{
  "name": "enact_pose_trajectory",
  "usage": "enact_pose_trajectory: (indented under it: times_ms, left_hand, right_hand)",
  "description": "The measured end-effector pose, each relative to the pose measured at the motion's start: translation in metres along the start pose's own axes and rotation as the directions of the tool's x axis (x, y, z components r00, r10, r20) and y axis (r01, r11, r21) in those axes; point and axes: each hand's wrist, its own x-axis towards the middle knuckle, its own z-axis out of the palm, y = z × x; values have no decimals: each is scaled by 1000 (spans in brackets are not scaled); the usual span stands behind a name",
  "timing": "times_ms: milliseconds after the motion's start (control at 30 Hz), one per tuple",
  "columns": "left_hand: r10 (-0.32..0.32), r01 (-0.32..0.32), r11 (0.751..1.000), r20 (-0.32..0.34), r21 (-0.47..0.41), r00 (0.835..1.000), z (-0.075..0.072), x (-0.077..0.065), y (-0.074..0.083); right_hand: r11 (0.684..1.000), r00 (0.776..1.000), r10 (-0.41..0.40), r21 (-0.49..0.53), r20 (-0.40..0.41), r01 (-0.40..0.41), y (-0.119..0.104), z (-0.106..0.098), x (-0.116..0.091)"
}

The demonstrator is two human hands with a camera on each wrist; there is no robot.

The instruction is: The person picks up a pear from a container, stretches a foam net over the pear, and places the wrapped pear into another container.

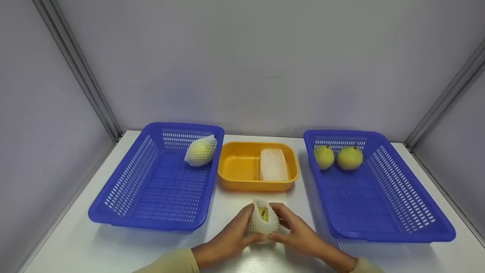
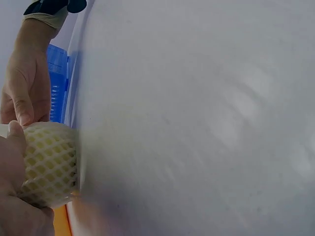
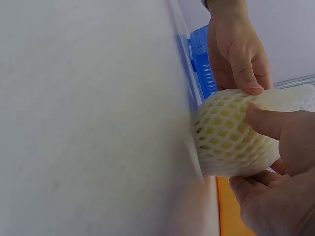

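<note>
White table: spans the near scene; its flat top seems to support from below whatever the hands are working on.
Right basket: blue, slatted, on the right, set apart from the middle, perhaps so its fruit stays separate from the wrapped piece on the left.
Left basket: a similar one on the left, its right side next to the tub.
Orange tub: at the far middle, between the baskets, within easy reach of either hand.
Left hand: grasping the held fruit from the left, thumb on the near side.
Right hand: grasping the same piece from the right, thumb also near, so the two grips probably steady it and control the net.
Held fruit: near middle, in front of the tub, standing with its stem end up and showing through the net's opening.
White foam net: around that fruit, its mouth upward, one edge rising on the far side.
Foam sleeves: lying flat in the tub's right part; how many, I cannot tell.
Netted fruit: far right corner of the left basket, the mesh likely cushioning it.
Two bare fruits: yellow-green, side by side at the far left of the right basket.
</note>
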Motion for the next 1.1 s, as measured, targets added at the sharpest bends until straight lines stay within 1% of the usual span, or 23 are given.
enact_pose_trajectory:
  times_ms: [167, 200, 267, 333, 433, 467, 533, 667, 767, 867, 933, 1000, 1067, 1100]
  left_hand:
    - [-52, 52, 999, 40, 4, 998, 1, -1, -3]
    - [-58, 57, 998, 44, 19, 997, 2, -1, -3]
    - [-68, 64, 994, 41, 91, 997, 2, -1, -4]
    - [-67, 59, 979, 35, 194, 997, 2, -1, -4]
    - [-76, 65, 942, 21, 328, 997, 2, -2, -4]
    - [-82, 70, 934, 20, 351, 996, 2, -3, -4]
    - [-103, 88, 925, 20, 371, 995, 2, -5, -4]
    - [-146, 127, 913, 21, 388, 989, 4, -8, -7]
    - [-161, 142, 917, 20, 372, 987, 5, -8, -8]
    - [-150, 139, 937, 11, 321, 989, 4, -7, -8]
    - [-127, 122, 963, 3, 241, 992, 3, -5, -8]
    - [-103, 102, 985, 2, 136, 995, 1, -3, -6]
    - [-76, 76, 997, 1, 29, 997, -2, 0, -3]
    - [-66, 66, 997, -1, -32, 998, -3, 1, -2]
  right_hand:
    - [1000, 999, 23, 4, 35, -23, 5, -2, 1]
    - [999, 999, 35, 7, 37, -35, 6, -1, 1]
    - [998, 998, 59, -5, 35, -59, 8, -1, 2]
    - [994, 995, 98, -48, 20, -97, 9, 0, 2]
    - [981, 990, 141, -130, -19, -143, 10, 2, 1]
    - [976, 988, 150, -157, -31, -153, 10, 3, 1]
    - [967, 987, 152, -200, -47, -159, 10, 4, 1]
    - [953, 988, 138, -264, -65, -151, 9, 7, 1]
    - [952, 987, 142, -264, -70, -156, 8, 7, 1]
    - [964, 987, 149, -213, -67, -160, 8, 6, 1]
    - [976, 986, 156, -146, -63, -164, 8, 5, 2]
    - [985, 986, 156, -65, -53, -160, 7, 3, 3]
    - [987, 987, 156, 34, -40, -155, 6, 0, 4]
    - [985, 987, 154, 89, -33, -151, 6, -1, 5]
